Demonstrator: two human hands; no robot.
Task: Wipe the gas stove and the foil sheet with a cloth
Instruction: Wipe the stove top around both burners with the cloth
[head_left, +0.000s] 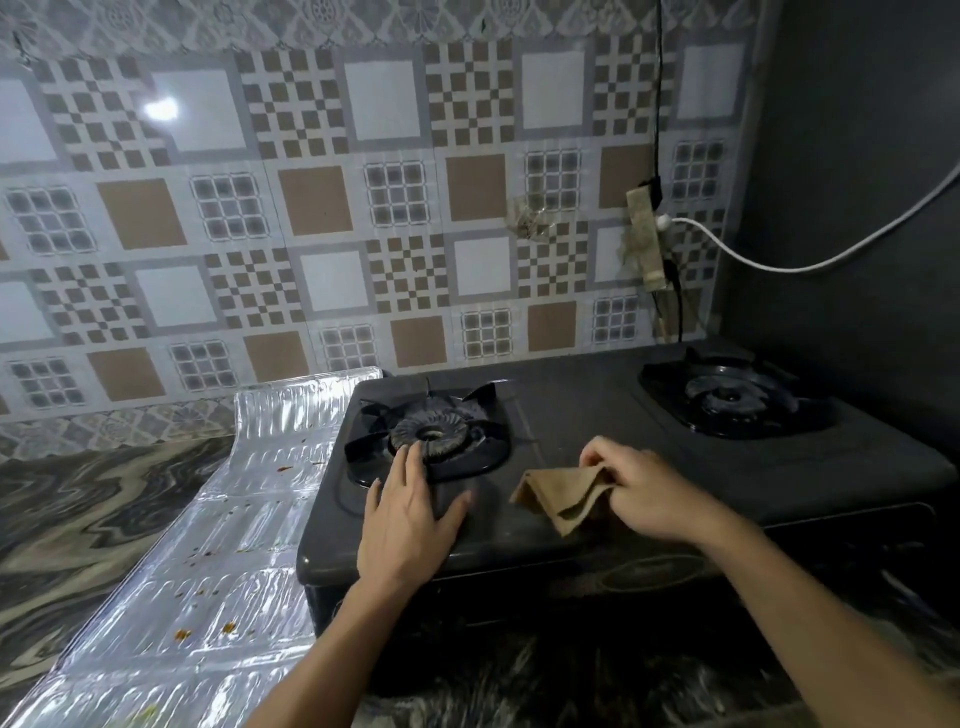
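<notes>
On the marbled counter (78, 525), against a wall of patterned tiles (311, 208), sits one dark two-burner gas stove (582, 415), its flat top dull and matte, with a left burner (431, 436) ringed by black pan supports and a right burner (732, 397) further back. Just beside the stove's left edge lies one foil sheet (208, 561), silvery, crinkled and shiny, running from the wall toward the near edge of the counter and dotted with small orange and brown crumbs. One cloth (561, 493), tan and folded into a rough triangle, rests on the stove top between the two burners, nearer the front. The right hand (644, 493) pinches the cloth's right side, fingers curled round it. The left hand (410, 514) lies flat on the stove top in front of the left burner, fingers straight and spread, fingertips reaching the burner's edge, holding nothing. On the wall at the right hangs one power strip (647, 234) with a white cable (831, 260) plugged in and a black cord (658, 88) running up
</notes>
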